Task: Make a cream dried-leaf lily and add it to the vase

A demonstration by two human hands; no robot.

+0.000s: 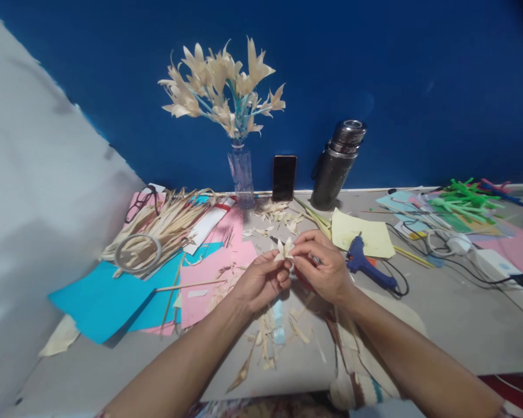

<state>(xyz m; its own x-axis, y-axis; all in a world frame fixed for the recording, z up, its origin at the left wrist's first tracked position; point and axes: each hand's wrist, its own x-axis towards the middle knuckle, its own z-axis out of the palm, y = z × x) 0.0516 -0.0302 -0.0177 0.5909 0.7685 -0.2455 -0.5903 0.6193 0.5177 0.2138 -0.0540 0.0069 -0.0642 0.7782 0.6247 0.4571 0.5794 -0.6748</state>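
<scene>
A small cream corn-husk flower (285, 249) sits between the person's 2 bare hands, just above the table (457, 331). The left hand (264, 278) pinches it between thumb and forefinger from about 8 o'clock, the other fingers curled under. The right hand (325, 267) comes in from about 4 o'clock, thumb and fingertips pinching at the flower's near edge; which petal or base they grip is too small to tell. Neither hand is nearer, since both touch it. The flower is short, its axis running roughly 6 to 12, with 2 petals pointing toward 11 and 1 and the base down among the fingertips.

Taking the flower as the clock's centre, a purple hot-glue gun (368, 264) lies at 3 o'clock, just beyond the right hand, nozzle toward 12, partly over pale yellow paper (342, 229). Dried husk strips (157, 232) heap up at 9, a tape ring (117, 255) resting on them. Husk scraps (264, 337) litter the grey surface at 6 to 7. At 11 stands a clear bottle (242, 174) holding husk flowers (218, 75); a smartphone (284, 177) leans at 12 and a steel thermos (336, 168) stands at 1, all before a blue wall (418, 87).
</scene>
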